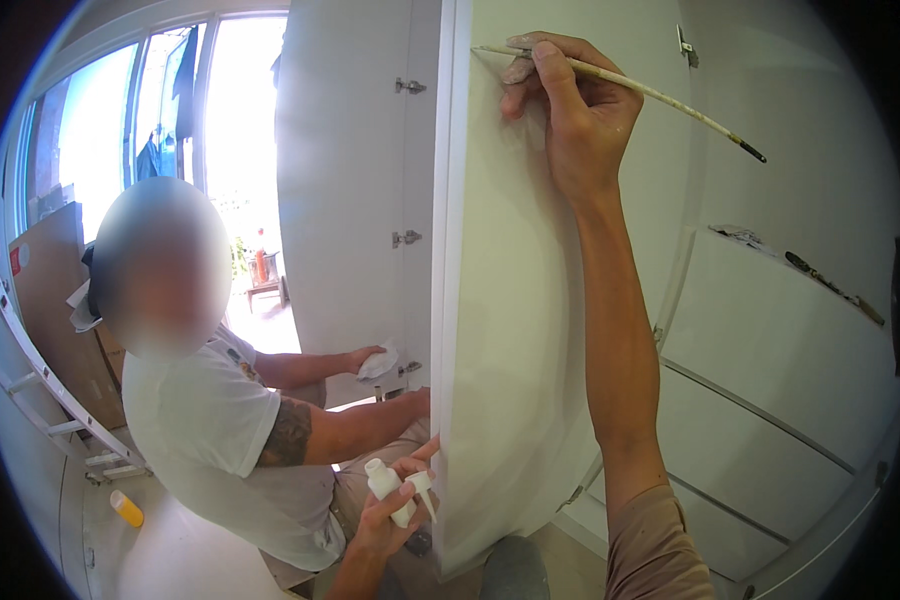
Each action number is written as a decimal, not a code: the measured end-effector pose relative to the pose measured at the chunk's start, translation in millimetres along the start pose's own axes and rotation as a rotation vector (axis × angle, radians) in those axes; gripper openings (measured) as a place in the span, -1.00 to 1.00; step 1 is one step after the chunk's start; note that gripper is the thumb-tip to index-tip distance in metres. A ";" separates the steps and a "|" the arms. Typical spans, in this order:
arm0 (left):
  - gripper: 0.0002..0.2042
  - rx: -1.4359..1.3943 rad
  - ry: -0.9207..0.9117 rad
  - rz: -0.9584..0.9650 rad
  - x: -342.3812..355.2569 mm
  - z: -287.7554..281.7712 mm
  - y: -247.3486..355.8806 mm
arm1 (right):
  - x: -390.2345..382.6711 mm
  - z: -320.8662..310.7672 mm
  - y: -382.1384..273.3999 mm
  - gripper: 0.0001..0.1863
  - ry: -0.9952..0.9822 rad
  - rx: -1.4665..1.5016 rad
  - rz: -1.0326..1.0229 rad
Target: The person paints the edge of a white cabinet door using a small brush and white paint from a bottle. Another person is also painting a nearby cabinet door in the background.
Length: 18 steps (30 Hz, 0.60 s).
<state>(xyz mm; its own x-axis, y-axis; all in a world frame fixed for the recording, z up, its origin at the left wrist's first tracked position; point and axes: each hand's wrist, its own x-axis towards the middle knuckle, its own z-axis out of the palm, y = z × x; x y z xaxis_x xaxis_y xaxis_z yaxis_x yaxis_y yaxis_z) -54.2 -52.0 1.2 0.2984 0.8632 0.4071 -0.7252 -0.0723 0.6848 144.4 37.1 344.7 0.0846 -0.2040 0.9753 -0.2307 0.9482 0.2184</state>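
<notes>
My right hand (pixel 580 110) is closed on a thin, paint-stained brush (pixel 680 103), pinched between thumb and fingers. Its light end touches or nearly touches the upper edge of a pale upright panel (pixel 520 330); its dark end points down to the right. Whitish smears mark my fingertips. Low in the middle, my left hand (pixel 385 520) grips a small white bottle (pixel 387 488) together with a white cap-like piece (pixel 422 486) that has a thin stem. The fingers of that hand reach the panel's edge.
A co-worker (pixel 210 440) crouches at the left, holding a white cloth (pixel 377 364) by a tall hinged door (pixel 355 180). A ladder (pixel 45 375) leans behind. An orange-yellow bottle (pixel 126 508) is on the floor. A dark-handled tool (pixel 835 288) lies on white drawers (pixel 760 420).
</notes>
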 end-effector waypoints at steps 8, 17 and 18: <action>-0.73 0.003 -0.039 0.007 6.8 5.5 -2.5 | -0.8 -7.5 0.6 -0.83 -0.008 -0.001 0.009; -0.76 -0.058 -0.081 -0.012 9.3 3.5 0.3 | 1.5 -5.6 3.3 -0.83 -0.003 0.007 0.016; -0.77 -0.092 -0.092 -0.018 9.9 3.3 0.7 | 2.9 -5.1 3.1 -0.83 -0.003 0.005 0.013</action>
<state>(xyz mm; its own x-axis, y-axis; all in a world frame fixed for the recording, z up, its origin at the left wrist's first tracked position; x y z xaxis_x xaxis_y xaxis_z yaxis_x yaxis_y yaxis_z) -49.7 -45.1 7.7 0.3641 0.8143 0.4521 -0.7718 -0.0079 0.6358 148.8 40.7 348.1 0.0784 -0.1929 0.9781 -0.2364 0.9495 0.2062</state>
